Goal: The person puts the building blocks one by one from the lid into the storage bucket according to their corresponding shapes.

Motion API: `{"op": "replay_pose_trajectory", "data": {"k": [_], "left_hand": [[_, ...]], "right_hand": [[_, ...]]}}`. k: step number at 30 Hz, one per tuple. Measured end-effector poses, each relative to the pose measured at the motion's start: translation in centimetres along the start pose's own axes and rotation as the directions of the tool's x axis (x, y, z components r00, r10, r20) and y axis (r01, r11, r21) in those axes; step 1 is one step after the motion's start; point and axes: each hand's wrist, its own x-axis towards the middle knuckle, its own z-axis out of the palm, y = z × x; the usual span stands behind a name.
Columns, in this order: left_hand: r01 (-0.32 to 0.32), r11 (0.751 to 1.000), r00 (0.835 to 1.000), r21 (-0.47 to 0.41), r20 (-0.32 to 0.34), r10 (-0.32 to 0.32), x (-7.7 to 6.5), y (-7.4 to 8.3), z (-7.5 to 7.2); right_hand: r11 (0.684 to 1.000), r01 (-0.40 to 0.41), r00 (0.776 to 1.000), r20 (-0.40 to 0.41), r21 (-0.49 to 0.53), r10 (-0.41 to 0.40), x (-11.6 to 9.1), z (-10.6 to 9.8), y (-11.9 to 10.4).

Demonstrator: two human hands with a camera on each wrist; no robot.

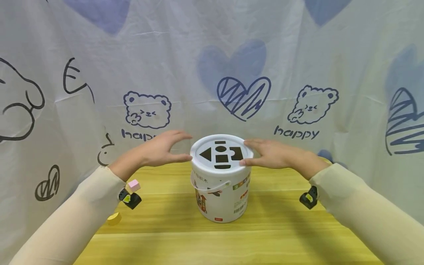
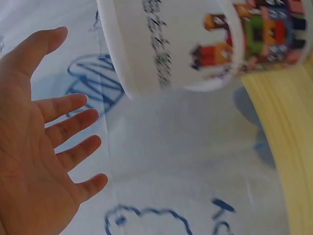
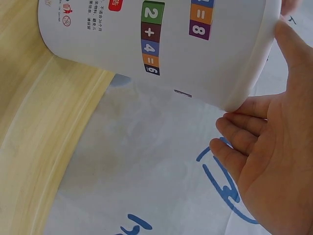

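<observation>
A white bucket (image 1: 221, 198) with printed pictures and a thin handle stands upright on the table. Its round white lid (image 1: 195, 162) has several dark cut-out shapes, among them a triangle and a circle. My left hand (image 1: 165, 148) is at the lid's left side, thumb and fingers spread. In the left wrist view that hand (image 2: 49, 132) shows a gap to the bucket's rim and holds nothing. My right hand (image 1: 271, 152) touches the lid's right edge with thumb and fingertips. The right wrist view shows its fingers (image 3: 242, 129) loosely bent by the rim.
On the wooden table (image 1: 159, 239), a pink block (image 1: 134, 185) and a yellow block (image 1: 114, 219) lie at the left, near the left sleeve. A pale curtain (image 1: 185, 73) with hearts and bears hangs close behind the bucket.
</observation>
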Motion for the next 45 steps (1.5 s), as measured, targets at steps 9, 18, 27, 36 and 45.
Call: {"op": "replay_pose_trajectory", "data": {"k": [9, 18, 27, 36, 45], "left_hand": [[0.109, 0.992, 0.993, -0.064, -0.042, -0.112, -5.2, -4.3, 1.5], [0.182, 0.980, 0.980, -0.083, -0.063, -0.188, -10.2, -6.9, 3.2], [0.237, 0.963, 0.966, -0.130, -0.075, -0.248, -13.8, -9.1, 5.8], [0.300, 0.930, 0.946, -0.212, -0.057, -0.318, -18.1, -11.3, 8.9], [0.318, 0.887, 0.937, -0.334, -0.034, -0.348, -20.8, -13.3, 11.1]], "right_hand": [[1.000, -0.002, 1.000, 0.003, -0.002, 0.002, 0.0, -0.1, 0.2], [1.000, 0.000, 1.000, 0.006, -0.008, 0.000, 0.0, -0.2, 0.0], [1.000, -0.008, 1.000, 0.005, -0.001, 0.008, -0.2, -0.2, 0.0], [1.000, -0.011, 1.000, 0.004, 0.005, 0.011, -0.1, 0.0, 0.0], [1.000, -0.012, 1.000, 0.008, 0.004, 0.012, -0.1, -0.1, -0.1]]}}
